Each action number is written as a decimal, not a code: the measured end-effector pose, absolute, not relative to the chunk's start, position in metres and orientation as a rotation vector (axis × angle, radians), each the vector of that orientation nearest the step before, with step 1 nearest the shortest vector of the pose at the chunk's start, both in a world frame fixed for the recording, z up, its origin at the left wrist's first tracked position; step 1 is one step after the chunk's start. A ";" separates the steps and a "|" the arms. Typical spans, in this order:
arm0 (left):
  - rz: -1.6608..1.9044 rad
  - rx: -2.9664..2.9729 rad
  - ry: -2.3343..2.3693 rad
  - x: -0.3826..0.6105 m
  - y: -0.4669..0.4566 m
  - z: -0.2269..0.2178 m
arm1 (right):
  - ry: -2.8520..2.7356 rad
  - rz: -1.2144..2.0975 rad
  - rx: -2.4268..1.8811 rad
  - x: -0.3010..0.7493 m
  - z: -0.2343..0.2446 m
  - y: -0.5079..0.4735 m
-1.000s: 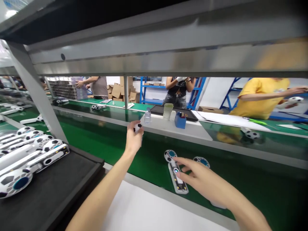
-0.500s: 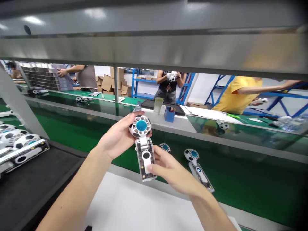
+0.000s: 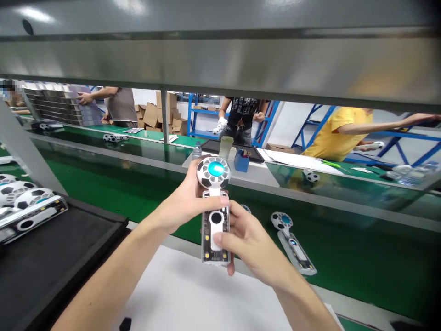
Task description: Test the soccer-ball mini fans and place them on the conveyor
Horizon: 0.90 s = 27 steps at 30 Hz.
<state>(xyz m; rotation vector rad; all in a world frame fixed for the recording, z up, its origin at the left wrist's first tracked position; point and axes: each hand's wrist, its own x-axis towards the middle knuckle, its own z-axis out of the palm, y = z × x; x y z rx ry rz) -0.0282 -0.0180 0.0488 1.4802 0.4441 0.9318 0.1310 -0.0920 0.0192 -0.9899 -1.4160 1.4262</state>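
Note:
Both hands hold one handheld fan [image 3: 215, 225] upright over the front edge of the line. It has a round football-patterned head with a blue centre, hinged to a clear handle with a dark circuit board. My left hand [image 3: 184, 197] wraps behind the head, its thumb lying across the hinge area. My right hand [image 3: 246, 236] grips the handle from the right, its thumb on the white strip below the round black spot. Right of it, another such fan [image 3: 296, 250] lies on the green belt [image 3: 358, 257]. A third round head [image 3: 245, 208] is mostly hidden behind my right hand.
Several football-patterned fans [image 3: 32, 197] lie on a black tray [image 3: 79, 248] at left. White paper [image 3: 193, 294] covers the surface before me. A metal beam [image 3: 206, 59] crosses overhead. Beyond are a blue box [image 3: 241, 161], a cup [image 3: 225, 148] and co-workers [image 3: 241, 115].
The fan has turned more upright and moved slightly right. My left thumb now lies across its hinge area, and the head's blue centre looks brighter. A co-worker opposite has lowered a white item.

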 end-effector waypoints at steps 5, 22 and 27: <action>0.879 1.495 0.381 -0.030 -0.020 0.050 | -1.419 1.424 -0.999 0.133 0.023 -0.096; 1.027 1.450 0.452 -0.025 -0.020 0.047 | -1.408 1.463 -0.975 0.130 0.026 -0.100; 1.032 1.422 0.456 -0.025 -0.022 0.049 | -1.453 1.548 -0.949 0.133 0.030 -0.102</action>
